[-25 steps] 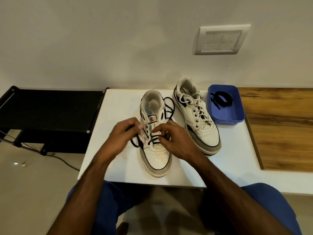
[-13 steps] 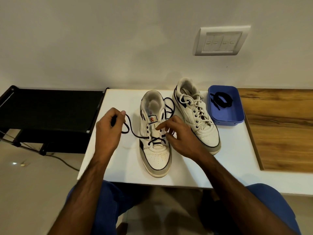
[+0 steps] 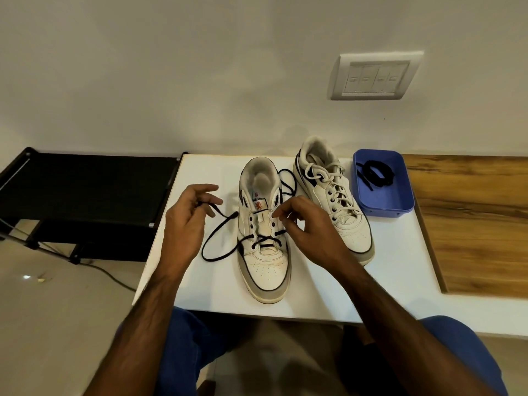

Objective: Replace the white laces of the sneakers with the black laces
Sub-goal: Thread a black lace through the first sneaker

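- Near sneaker (image 3: 264,252): white, grey toe, black trim, half-threaded black lace (image 3: 220,241).
- Sneaker to its right (image 3: 331,201): white laces (image 3: 328,178).
- Blue tray (image 3: 400,207) beyond: coiled black lace (image 3: 377,171).
- White table (image 3: 200,281).

White table (image 3: 200,172) sits against the wall, with a blue tray (image 3: 400,205) at its right edge. Black rack (image 3: 85,190) off to the left, a cable (image 3: 111,277) trailing across the floor, wooden counter (image 3: 471,224) on the right, switch plate (image 3: 374,76) up on the wall.

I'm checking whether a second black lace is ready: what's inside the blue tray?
One coiled black lace lies in the blue tray; the rest of its floor shows bare. Nothing covers it.
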Demonstrator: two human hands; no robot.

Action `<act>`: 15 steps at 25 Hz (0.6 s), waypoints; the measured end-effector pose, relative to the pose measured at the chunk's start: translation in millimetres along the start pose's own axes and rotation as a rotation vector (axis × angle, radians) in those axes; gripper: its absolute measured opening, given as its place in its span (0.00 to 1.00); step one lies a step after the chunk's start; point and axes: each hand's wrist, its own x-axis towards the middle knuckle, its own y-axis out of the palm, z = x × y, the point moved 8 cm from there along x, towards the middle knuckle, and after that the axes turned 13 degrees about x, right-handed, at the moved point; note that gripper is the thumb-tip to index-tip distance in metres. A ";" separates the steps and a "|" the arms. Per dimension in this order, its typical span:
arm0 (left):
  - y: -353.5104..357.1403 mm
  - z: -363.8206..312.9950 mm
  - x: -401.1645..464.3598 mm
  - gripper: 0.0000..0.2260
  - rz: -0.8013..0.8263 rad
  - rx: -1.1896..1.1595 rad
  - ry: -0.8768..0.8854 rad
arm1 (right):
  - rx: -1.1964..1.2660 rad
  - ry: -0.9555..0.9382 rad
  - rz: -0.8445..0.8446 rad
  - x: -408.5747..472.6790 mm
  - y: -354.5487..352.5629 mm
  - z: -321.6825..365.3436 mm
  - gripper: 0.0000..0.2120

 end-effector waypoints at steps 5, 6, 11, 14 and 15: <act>25.8 -18.9 -9.1 0.16 0.175 -0.039 0.160 | 0.194 0.095 -0.037 -0.6 6.2 3.0 0.07; 32.1 -25.9 -12.2 0.16 0.216 -0.046 0.209 | 0.238 0.106 -0.033 -0.5 8.5 3.8 0.08; 51.8 -35.9 -19.3 0.14 0.216 -0.369 0.092 | 0.219 0.045 -0.102 -3.4 13.2 16.5 0.10; 62.9 -28.1 -24.3 0.12 0.171 -0.555 -0.051 | 0.253 0.065 -0.208 -6.0 14.0 18.8 0.14; 65.6 -26.7 -25.2 0.13 0.177 -0.592 -0.071 | 0.314 0.100 -0.213 -6.4 16.3 16.1 0.14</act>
